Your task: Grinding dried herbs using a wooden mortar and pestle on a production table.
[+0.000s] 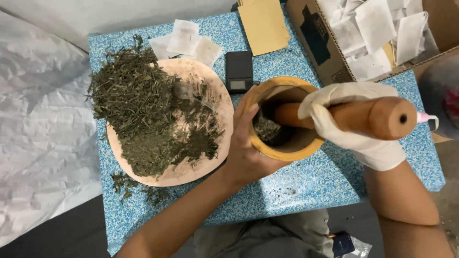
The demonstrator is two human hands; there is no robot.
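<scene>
The right hand (354, 126), in a pale glove, was clenched around the wooden pestle (344, 117), its grip wrapped about the shaft near the middle. The bare left hand (246, 148) was cupped against the outer wall of the wooden mortar (287, 150) on its left side, fingers curled up to the rim, steadying it on the blue speckled surface (306, 184).

The pestle lay at a shallow slant, its long axis running nearly left to right: the working end pointed left and down into the bowl, while the thick butt end with a small hole pointed right and toward the camera. Its tip sat on a small clump of dark green crushed herb (267, 130) at the bottom of the mortar.

Judging by the amounts, the grinding looked to be at an early stage. Only that small portion was in the mortar, while a large heap of dried green herb (143, 114) sat on the round pinkish tray (213, 81) just left of it, coarse stalks toward the far side and finer matter nearer. A few crumbs lay scattered on the surface.

Beyond the mortar stood a small black scale (239, 71), with white sachets (186, 40), tan envelopes (263, 24) and a cardboard box (325, 52) of more sachets farther back.
</scene>
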